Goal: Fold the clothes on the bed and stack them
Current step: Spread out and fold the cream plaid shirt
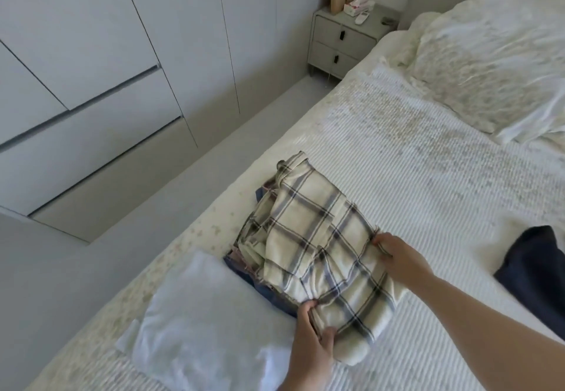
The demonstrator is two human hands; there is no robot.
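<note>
Two hands are working the same garment: your left hand [312,338] is curling its fingers and thumb round the near edge of the cream plaid shirt [321,253], and your right hand [397,256] is pinching the shirt's edge at about 3 o'clock from its middle. Folded into a thick bundle, the shirt is sitting on top of a small pile of clothes [260,274], whose dark blue and pinkish edges are peeking out at the shirt's 9 o'clock side. That pile is lying near the left edge of the bed [428,191], on its white ribbed cover. Just beside the pile, at 8 o'clock, a folded pale blue-white garment [208,314] is lying flat. Well apart at 3 o'clock, a dark navy garment [538,271] is lying unfolded at the frame's edge. Up at 1 o'clock a rumpled white pillow [495,63] is resting at the bed's head, and at 12 o'clock a grey nightstand [342,42] is standing beside the bed.
</note>
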